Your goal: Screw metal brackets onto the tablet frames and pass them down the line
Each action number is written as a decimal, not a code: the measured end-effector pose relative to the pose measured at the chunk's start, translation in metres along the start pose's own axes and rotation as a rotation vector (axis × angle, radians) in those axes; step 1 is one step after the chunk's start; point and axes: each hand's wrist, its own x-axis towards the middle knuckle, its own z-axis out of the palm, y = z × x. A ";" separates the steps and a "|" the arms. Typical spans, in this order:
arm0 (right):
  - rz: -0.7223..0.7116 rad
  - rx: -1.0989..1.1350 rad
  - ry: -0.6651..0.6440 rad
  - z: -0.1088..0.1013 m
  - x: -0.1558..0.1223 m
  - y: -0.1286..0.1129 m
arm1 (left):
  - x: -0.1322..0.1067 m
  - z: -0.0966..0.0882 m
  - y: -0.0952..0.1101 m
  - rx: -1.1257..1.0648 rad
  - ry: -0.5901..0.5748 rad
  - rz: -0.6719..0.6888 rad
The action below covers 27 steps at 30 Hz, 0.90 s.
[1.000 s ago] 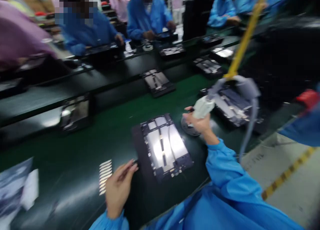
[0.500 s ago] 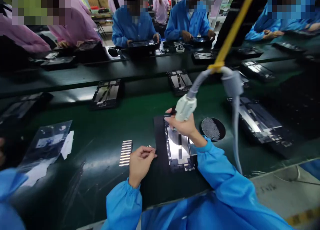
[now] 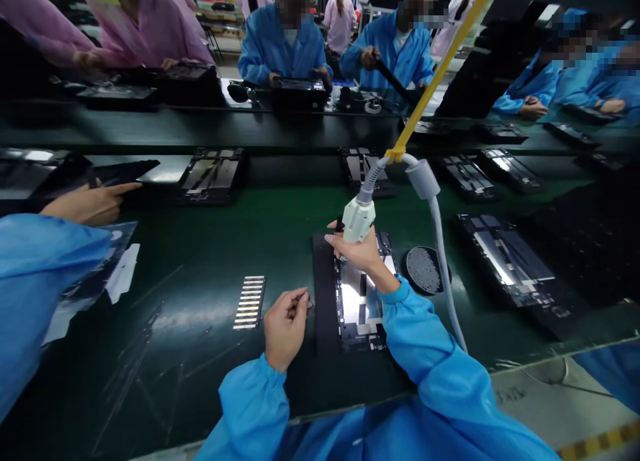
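Observation:
My right hand (image 3: 357, 253) is wrapped round a pale electric screwdriver (image 3: 359, 221), held upright over the upper left of an opened tablet (image 3: 353, 301). Its tip is hidden behind my fingers. The tablet lies in a black tray (image 3: 326, 314), its silver inside facing up. Left of the tray, my left hand (image 3: 286, 327) is closed in a pinch; something small and dark shows at the fingertips, too small to name. Close by on the bench lies a dark strip card with pale bars (image 3: 249, 303). A round dish of small screws (image 3: 425, 269) sits right of the tablet.
A grey cable (image 3: 445, 274) and a yellow strap (image 3: 440, 67) run up from the screwdriver. More opened tablets stand behind (image 3: 213, 175) and at right (image 3: 510, 257). A co-worker's hand (image 3: 93, 201) reaches in at left above a plastic bag (image 3: 95, 274). Other people sit opposite.
A co-worker's arm has come in at the left, over the plastic bag. My right hand still holds the screwdriver over the tablet's upper left. My left hand stays pinched beside the tray.

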 end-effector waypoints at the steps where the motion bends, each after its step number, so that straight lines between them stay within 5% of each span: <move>1: -0.006 0.011 0.008 0.001 0.000 -0.002 | -0.001 0.000 0.000 0.002 0.018 0.026; 15: 0.000 0.062 0.056 0.012 0.002 -0.001 | -0.003 -0.003 0.006 0.166 0.117 0.398; 27: -0.051 0.055 0.050 0.008 0.002 0.000 | -0.003 -0.002 0.005 0.188 0.098 0.447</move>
